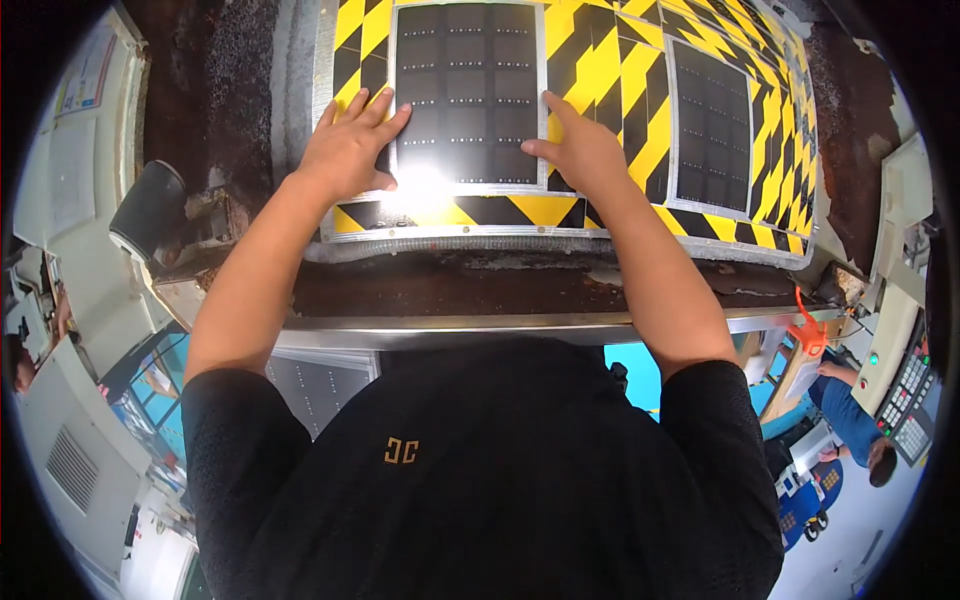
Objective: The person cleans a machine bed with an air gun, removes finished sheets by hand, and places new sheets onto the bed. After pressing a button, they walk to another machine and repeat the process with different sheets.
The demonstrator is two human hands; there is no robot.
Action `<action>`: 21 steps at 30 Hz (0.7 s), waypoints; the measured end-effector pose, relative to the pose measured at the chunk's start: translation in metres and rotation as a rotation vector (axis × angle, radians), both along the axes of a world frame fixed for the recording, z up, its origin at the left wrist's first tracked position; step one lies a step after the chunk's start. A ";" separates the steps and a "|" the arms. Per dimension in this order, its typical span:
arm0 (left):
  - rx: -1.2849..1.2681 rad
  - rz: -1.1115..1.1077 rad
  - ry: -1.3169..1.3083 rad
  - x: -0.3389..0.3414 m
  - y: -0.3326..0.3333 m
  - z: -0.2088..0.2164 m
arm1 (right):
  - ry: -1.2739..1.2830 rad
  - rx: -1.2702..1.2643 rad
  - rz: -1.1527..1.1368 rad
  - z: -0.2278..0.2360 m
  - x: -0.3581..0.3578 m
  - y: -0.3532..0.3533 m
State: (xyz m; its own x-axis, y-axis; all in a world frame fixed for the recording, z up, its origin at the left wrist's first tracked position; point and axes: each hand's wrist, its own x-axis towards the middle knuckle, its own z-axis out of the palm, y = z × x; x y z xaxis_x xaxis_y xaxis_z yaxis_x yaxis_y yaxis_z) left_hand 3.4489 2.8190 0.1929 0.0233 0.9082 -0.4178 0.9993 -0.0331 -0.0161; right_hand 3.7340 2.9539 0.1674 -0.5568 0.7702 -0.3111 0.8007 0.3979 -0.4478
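Note:
A dark rectangular panel with rows of small light marks lies inside a silvery border on a bed covered in yellow-and-black striped tape. My left hand rests at the panel's left edge, fingers spread, the thumb near its lower left corner. At the right edge is my right hand. Its index finger points along the border and its thumb touches the panel's surface; the other fingers are tucked out of sight. Neither hand grips anything. A bright glare hides part of the panel's lower left.
Further right on the bed sits a second dark panel. A metal rail runs between my body and the bed. An orange spray trigger is by the right end. A dark cylindrical cup-like thing stands left. Another person is at far right, near a keypad.

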 end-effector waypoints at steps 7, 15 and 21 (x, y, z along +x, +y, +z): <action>-0.042 -0.026 0.118 0.026 0.046 0.023 | 0.064 -0.149 -0.018 0.053 0.048 0.051; 0.280 -0.100 -0.403 0.187 0.107 0.017 | 0.112 0.011 -0.519 0.023 0.268 0.147; 0.321 -0.092 -0.412 0.308 0.148 -0.029 | 0.224 -0.364 -0.646 0.032 0.319 0.170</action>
State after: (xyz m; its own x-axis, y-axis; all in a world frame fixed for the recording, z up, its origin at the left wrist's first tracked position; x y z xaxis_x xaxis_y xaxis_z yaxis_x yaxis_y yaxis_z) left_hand 3.7565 2.9667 0.1639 0.2124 0.9754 -0.0584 0.9183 -0.1788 0.3533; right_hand 4.0526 3.1237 0.1994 -0.1118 0.8341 -0.5402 0.6988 -0.3205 -0.6395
